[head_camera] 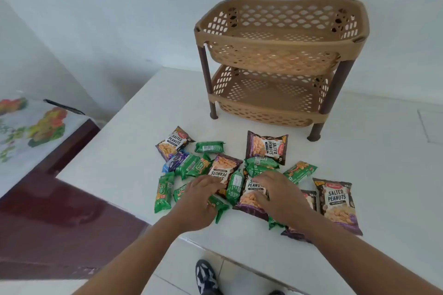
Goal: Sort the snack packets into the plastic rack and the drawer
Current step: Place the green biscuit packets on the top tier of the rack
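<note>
My left hand (199, 199) and right hand (278, 195) lay flat and open on the packets (266, 148), gripping nothing. The empty rack (280, 38) stood at twelve o'clock on the surface (134, 151). I judged it best to pinch one packet by its edge, peanuts apart from green.

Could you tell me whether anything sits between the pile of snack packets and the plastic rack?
Nothing visible does: bare table lies between the snack packets and the plastic rack, whose two tiers look empty.
</note>
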A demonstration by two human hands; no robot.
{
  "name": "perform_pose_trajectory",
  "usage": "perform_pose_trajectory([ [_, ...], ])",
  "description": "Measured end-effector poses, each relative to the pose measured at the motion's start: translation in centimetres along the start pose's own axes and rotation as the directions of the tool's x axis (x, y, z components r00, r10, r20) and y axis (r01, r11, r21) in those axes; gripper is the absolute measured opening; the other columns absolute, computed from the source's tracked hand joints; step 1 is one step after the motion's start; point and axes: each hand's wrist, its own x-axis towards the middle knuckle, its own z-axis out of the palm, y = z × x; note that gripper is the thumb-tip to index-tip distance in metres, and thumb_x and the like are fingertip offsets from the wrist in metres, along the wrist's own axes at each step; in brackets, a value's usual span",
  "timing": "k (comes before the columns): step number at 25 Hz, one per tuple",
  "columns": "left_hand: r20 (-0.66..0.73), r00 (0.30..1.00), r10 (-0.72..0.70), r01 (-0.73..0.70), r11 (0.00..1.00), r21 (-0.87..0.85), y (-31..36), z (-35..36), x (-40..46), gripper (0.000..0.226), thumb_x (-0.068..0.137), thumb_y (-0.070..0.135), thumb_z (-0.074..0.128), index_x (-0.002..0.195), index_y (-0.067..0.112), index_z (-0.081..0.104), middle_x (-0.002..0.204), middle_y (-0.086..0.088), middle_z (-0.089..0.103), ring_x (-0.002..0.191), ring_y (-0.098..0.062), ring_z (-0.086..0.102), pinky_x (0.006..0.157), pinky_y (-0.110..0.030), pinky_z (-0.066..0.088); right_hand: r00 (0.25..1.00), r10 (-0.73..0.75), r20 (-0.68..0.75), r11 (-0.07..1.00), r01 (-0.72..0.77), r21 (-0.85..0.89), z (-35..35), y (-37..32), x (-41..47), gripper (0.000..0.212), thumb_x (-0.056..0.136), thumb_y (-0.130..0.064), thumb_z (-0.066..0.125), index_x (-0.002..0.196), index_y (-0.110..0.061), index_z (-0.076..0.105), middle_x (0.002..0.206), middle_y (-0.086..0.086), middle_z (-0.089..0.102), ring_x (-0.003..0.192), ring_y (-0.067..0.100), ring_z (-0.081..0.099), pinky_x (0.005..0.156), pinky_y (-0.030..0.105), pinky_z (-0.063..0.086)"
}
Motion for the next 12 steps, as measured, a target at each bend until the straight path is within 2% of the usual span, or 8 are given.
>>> perform_pose_trajectory([
  [3,-0.018,1.0,0.009,-0.006,0.979,0.202,-0.8,1.0,-0.8,0.069,0.081,0.011,0.057,0.147,0.027,0.051,0.154,0.009,0.045,0.147,-0.02,0.029,0.122,-0.046,0.024,0.992,-0.075,0.104,0.997,0.076,0.001,1.9,-1.1,0.5,0.042,0.098,-0.035,0.052,0.137,-0.022,0.057,0.14,-0.005,0.054,0.125,0.016,0.052,0.094,0.028,0.043],
  [5,-0.066,0.997,0.031,-0.012,0.963,0.27,-1.0,1.6,-1.4,0.064,0.082,0.007,0.066,0.143,0.022,0.056,0.148,0.004,0.054,0.14,-0.026,0.043,0.115,-0.048,0.036,0.977,-0.115,0.178,0.992,0.121,-0.024,2.9,-1.7,1.0,0.049,0.098,-0.035,0.052,0.146,-0.022,0.049,0.152,-0.004,0.044,0.134,0.016,0.046,0.098,0.031,0.045],
  [8,-0.122,0.984,0.131,-0.073,0.918,0.39,-1.6,2.5,-2.0,0.057,0.075,0.01,0.084,0.129,0.018,0.069,0.126,0.0,0.069,0.118,-0.029,0.064,0.097,-0.046,0.053,0.959,-0.155,0.239,0.97,0.193,-0.145,3.3,-2.3,2.5,0.06,0.099,-0.03,0.051,0.155,-0.02,0.034,0.163,0.001,0.029,0.141,0.027,0.037,0.106,0.04,0.044],
  [10,-0.145,0.977,0.154,-0.088,0.92,0.382,-2.0,2.6,-2.2,0.052,0.075,0.016,0.088,0.125,0.018,0.072,0.12,0.001,0.071,0.113,-0.029,0.066,0.094,-0.045,0.056,0.946,-0.191,0.261,0.926,0.262,-0.271,3.7,-2.9,3.5,0.061,0.097,-0.026,0.053,0.154,-0.019,0.034,0.163,0.005,0.029,0.134,0.031,0.042,0.102,0.043,0.045],
  [12,-0.169,0.975,0.146,-0.084,0.94,0.332,-2.2,2.5,-2.2,0.051,0.076,0.017,0.089,0.123,0.019,0.072,0.121,0.001,0.071,0.116,-0.029,0.065,0.095,-0.045,0.055,0.945,-0.168,0.281,0.905,0.26,-0.335,3.8,-3.5,4.2,0.061,0.096,-0.024,0.055,0.153,-0.018,0.035,0.162,0.007,0.03,0.131,0.033,0.042,0.097,0.046,0.048],
])
